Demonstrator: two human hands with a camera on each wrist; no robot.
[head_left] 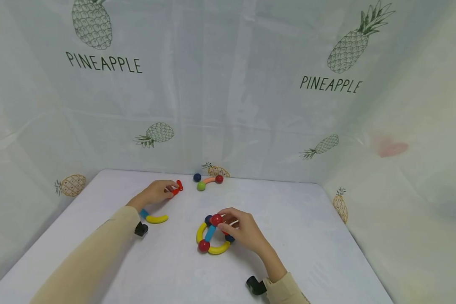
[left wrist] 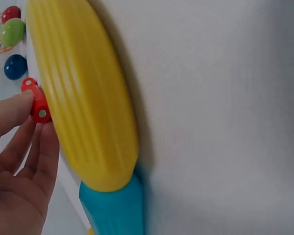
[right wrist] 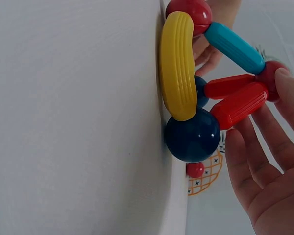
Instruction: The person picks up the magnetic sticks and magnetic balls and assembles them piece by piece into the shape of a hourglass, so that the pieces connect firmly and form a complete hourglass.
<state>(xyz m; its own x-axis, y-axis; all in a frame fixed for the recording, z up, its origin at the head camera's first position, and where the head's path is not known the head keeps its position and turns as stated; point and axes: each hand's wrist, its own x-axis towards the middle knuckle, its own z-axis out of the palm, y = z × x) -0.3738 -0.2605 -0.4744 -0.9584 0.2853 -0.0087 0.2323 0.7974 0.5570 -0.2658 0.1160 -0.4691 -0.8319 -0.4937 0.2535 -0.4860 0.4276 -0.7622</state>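
Note:
Toward the back left of the table, my left hand (head_left: 159, 192) pinches a short red magnetic rod (left wrist: 40, 105) between thumb and fingers. Another red rod (head_left: 179, 185) lies right at its end. My right hand (head_left: 244, 230) holds the red ball (head_left: 217, 219) at the peak of a magnetic ball-and-rod structure, thumb against the ball. From that ball a blue rod (head_left: 210, 233) and two red rods (right wrist: 240, 105) slope down to a ring of curved yellow rods (right wrist: 178, 66), joined by a red ball (head_left: 203, 246) and dark blue balls (right wrist: 192, 134).
By the back edge lie a dark blue ball (head_left: 197, 177), a green ball (head_left: 201, 186), an orange curved rod (head_left: 209, 180) and a red ball (head_left: 219, 179). A yellow curved rod (head_left: 157, 219) and a blue rod (head_left: 144, 213) lie beneath the left forearm. A pineapple-print curtain (head_left: 228, 93) surrounds the table.

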